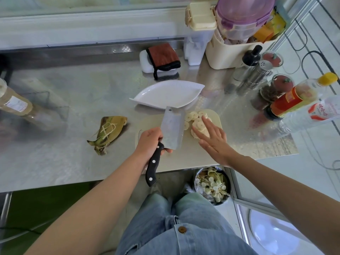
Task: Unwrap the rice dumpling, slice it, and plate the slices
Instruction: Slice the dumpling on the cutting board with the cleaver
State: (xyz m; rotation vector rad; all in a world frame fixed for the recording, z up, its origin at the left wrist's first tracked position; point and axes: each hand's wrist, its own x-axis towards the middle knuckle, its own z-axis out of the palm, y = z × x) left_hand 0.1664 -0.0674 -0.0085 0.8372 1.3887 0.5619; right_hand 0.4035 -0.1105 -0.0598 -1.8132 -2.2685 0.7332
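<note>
The left hand (150, 142) is wrapped tight round the black handle of the cleaver (172, 128), blade flat and pointing away from the grip; the right hand (214, 139) holds nothing, fingers spread flat over the pile of slices (195, 120) just right of the blade on the cutting board (215, 116). The white plate (165, 94) sits empty just beyond the blade tip; judging from this, scooping could scatter sticky slices off the blade's edge, or nick the open fingers pressed so near it; a wrapped dumpling (108, 131) lies well left of the grip.

A shiny stainless-steel bench (73, 92) stands beneath a pale window sill (88, 32); daylight falls on it, white patterned floor tiles (316, 52) alongside.
</note>
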